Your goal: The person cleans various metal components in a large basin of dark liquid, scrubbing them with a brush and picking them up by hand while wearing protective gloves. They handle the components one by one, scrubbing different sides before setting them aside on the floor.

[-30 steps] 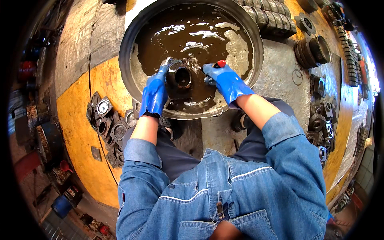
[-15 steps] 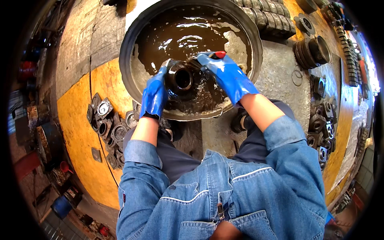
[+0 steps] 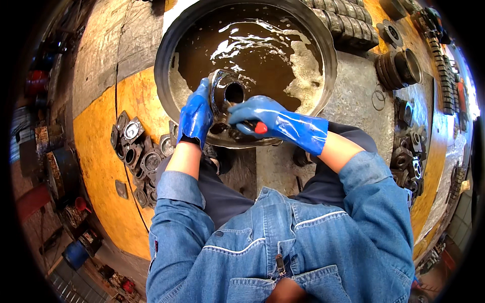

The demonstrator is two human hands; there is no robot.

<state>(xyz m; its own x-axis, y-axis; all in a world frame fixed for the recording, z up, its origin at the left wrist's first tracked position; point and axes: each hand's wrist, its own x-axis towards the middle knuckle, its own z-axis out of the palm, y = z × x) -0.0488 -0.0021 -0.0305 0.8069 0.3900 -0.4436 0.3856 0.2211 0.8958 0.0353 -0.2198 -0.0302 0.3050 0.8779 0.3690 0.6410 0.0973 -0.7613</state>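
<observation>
Over a basin (image 3: 329,76) of brown water (image 3: 202,53) at twelve o'clock, the left hand (image 3: 197,112) grips a flanged metal sleeve (image 3: 220,92) at its eight o'clock, the right hand (image 3: 258,116) holds a red-handled tool (image 3: 261,128) at the sleeve's four o'clock, and flanged parts (image 3: 150,162) lie at nine.

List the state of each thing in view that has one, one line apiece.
Dark hollow metal part: held, wet-looking, hole facing up
Left blue-gloved hand: gripping that part
Red-ended hand tool: gripped, far end unclear
Right blue-gloved hand: closed around the tool
Round grey metal basin: holding liquid
Brown liquid: rippled, foamy near edges
</observation>
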